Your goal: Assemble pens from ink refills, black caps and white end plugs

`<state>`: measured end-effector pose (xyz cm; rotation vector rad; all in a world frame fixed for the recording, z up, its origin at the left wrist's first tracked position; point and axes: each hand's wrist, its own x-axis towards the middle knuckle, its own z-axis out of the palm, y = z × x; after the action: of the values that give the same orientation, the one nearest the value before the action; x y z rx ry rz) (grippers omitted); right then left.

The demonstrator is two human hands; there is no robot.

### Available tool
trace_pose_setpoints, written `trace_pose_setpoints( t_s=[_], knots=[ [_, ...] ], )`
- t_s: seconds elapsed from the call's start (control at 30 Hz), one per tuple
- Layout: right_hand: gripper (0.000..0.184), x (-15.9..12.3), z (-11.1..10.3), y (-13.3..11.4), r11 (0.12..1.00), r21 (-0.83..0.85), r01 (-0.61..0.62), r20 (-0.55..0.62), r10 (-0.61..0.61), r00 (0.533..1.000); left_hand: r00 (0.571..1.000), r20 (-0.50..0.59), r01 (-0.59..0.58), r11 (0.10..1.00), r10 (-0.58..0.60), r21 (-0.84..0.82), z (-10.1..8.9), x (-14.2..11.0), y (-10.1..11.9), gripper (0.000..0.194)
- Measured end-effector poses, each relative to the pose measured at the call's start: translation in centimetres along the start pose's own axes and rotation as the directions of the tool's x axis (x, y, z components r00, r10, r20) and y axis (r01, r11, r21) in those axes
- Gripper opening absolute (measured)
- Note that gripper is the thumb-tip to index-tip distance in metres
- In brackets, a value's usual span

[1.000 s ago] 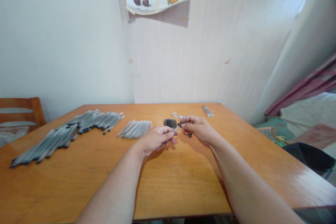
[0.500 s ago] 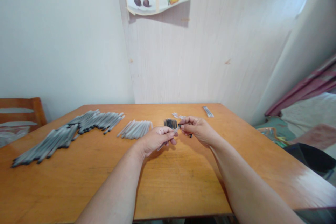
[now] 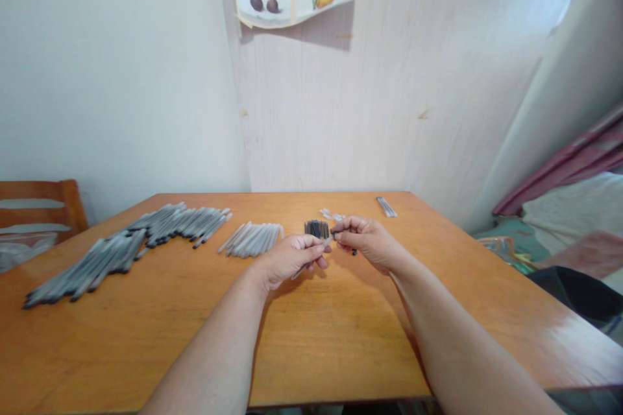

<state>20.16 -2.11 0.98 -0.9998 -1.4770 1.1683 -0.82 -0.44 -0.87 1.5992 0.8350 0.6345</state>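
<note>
- Black container [image 3: 579,293], right of table [image 3: 335,343]: contents indiscernible.
- Left hand [image 3: 292,256]: thumb and fingers pinching pale tube [image 3: 328,241] above table, tip angled toward right hand [image 3: 366,238].
- Right hand: fingertips pinching small black piece [image 3: 333,233] at tube's tip.
- Both forearms [image 3: 209,343] extended forward, converging.

The table [image 3: 335,337] is passable between the forearms [image 3: 214,331]; dark rods [image 3: 317,228] obstruct beyond.

Forearms [image 3: 214,331] extended, left hand [image 3: 296,258] pinching, right hand [image 3: 366,240] pinching
</note>
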Motion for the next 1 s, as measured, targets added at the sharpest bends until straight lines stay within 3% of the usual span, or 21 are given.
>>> trace_pose_setpoints(
  t_s=[0.27,0.73,1.0],
  knots=[
    [0.023,0.0,-0.4,0.5,0.999,0.007,-0.049,0.013,0.049,0.999,1.000,-0.010,0.000,1.000,0.000,-0.023,0.1,-0.1,0.0,0.049],
    [0.022,0.3,-1.3,1.6,0.998,-0.045,-0.034,0.050,0.036,0.998,1.000,0.003,0.007,1.000,-0.007,0.027,0.2,0.3,-0.2,0.048],
    [0.026,0.2,-1.6,1.6,0.998,-0.051,-0.032,0.075,0.036,0.997,1.000,-0.020,-0.021,0.999,0.020,-0.049,0.8,0.5,-0.3,0.046]
  ],
)
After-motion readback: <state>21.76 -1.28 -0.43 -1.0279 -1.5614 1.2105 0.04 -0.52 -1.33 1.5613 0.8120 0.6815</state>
